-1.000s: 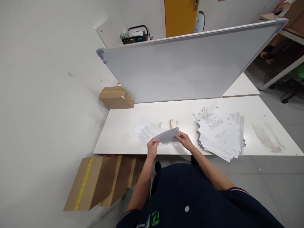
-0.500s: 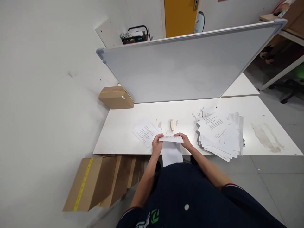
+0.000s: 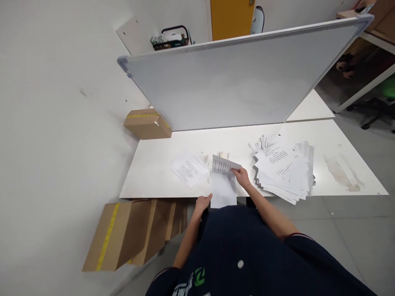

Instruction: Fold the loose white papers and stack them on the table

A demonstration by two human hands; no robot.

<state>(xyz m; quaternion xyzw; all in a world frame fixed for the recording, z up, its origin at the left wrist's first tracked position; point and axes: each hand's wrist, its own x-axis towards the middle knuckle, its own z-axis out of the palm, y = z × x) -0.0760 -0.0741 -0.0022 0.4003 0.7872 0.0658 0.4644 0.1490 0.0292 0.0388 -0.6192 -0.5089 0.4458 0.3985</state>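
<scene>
Thin matt paper, crisp-looking, for the raised sheet [image 3: 222,164], the loose pages [image 3: 189,169] and the ragged pile [image 3: 282,170]. Smooth white finish on the desk [image 3: 148,176], glossy enough for bright reflections, dulled by a streaky patch [image 3: 342,172]. Silvery, metal-looking frame [image 3: 247,38] and greyish, plastic-looking corner [image 3: 365,19] on the whiteboard [image 3: 234,82], itself smooth with a soft sheen. Matt cardboard in the brown boxes [image 3: 117,234], with yellow tape [image 3: 108,236]. Dark matt cloth in the shirt [image 3: 253,238], with a smooth, plastic-looking button [image 3: 240,264]. Matt, lightly scuffed paint on the wall [image 3: 61,144]; smooth tile on the floor [image 3: 358,211].
</scene>
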